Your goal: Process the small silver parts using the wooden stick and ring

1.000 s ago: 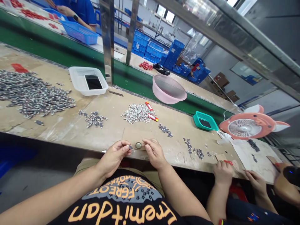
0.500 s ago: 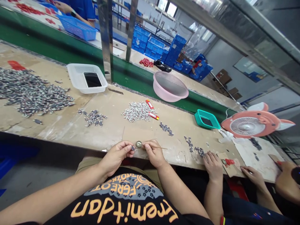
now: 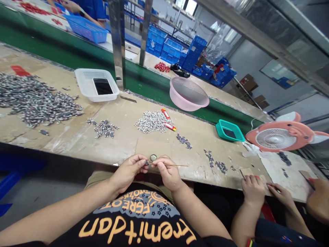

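Observation:
My left hand (image 3: 129, 168) pinches a tiny dark metal part (image 3: 147, 163) between finger and thumb at the bench's front edge. My right hand (image 3: 167, 173) grips a thin wooden stick (image 3: 178, 165) whose far end points right, and its fingertips almost meet the dark part. Just beyond my hands, a metal bottle cap (image 3: 153, 157) lies on a cardboard sheet (image 3: 146, 147). Nearby on the bench lie a pile of silver-white small parts (image 3: 153, 121) and a small cluster of dark parts (image 3: 183, 141).
Left stand a large grey pile of parts (image 3: 38, 99) and a white tray (image 3: 97, 84). Further right are a pink basin (image 3: 189, 93), teal tray (image 3: 229, 131) and pink fan (image 3: 276, 139). A co-worker's hands (image 3: 253, 190) work at the lower right.
The wooden stick now shows clearly in my right hand, and my hands have drawn closer together. The co-worker's hand has shifted right, and the view has turned slightly.

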Demonstrator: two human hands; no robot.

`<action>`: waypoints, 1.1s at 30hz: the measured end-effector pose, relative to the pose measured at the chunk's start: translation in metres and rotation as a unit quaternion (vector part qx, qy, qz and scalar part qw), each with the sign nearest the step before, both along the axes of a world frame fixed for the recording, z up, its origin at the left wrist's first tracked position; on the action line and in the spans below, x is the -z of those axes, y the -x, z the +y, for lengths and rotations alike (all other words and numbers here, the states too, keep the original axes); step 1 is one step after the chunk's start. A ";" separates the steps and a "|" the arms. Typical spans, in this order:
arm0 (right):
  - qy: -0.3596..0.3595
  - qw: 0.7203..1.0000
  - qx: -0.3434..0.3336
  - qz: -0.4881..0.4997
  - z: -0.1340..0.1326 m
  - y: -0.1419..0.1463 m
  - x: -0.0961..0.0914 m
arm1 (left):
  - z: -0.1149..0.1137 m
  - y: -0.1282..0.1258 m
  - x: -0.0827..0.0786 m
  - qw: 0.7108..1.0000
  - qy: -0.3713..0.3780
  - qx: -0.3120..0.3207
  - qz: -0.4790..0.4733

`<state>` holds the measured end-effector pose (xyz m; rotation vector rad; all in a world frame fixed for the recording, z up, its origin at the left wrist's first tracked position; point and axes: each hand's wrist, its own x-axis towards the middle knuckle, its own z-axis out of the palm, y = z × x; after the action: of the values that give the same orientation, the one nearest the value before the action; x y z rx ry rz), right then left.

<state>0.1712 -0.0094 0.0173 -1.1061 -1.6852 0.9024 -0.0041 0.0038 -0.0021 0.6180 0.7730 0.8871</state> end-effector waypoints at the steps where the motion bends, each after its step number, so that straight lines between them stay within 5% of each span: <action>1: -0.007 1.000 -0.004 -0.010 0.000 0.000 -0.001 | 0.000 0.000 0.000 1.000 -0.001 -0.001 -0.001; 33: -0.106 0.987 -0.033 -0.119 -0.002 -0.002 -0.016 | 0.001 0.002 0.000 1.000 0.011 0.012 0.021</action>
<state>0.1732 -0.0117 0.0329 -1.0498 -1.9737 0.6313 -0.0064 0.0050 -0.0018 0.6265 0.8100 0.8462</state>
